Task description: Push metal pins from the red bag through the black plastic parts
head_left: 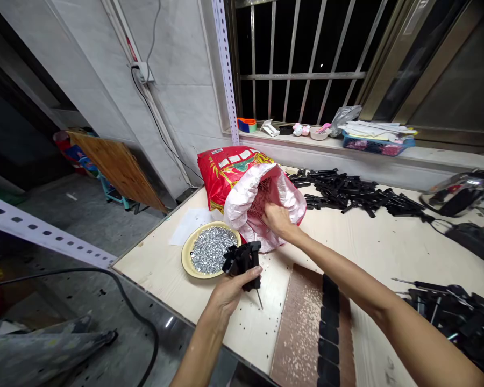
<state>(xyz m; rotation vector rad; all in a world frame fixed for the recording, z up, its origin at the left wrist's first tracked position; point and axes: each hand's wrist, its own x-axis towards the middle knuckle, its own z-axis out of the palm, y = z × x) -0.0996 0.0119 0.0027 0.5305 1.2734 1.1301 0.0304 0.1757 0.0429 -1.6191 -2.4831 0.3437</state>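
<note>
Left hand [230, 290] grips black parts [248, 259], 1 near-upright, rod [260, 299] down, before the sack [226, 169]; right hand [279, 220] is in its mouth [292, 196], grip hidden.

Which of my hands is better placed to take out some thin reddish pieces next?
Probably your right hand: it reaches into the open red sack, at the reddish pieces. Your left hand is full of black parts, beside the yellow bowl.

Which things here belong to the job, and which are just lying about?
Likely in the job:
- black plastic pieces, held in the left hand
- red sack, right hand in its mouth
- yellow bowl of small metal parts

Apparently lying about:
- blue basket
- pink-and-white figurine
- wooden board
</note>
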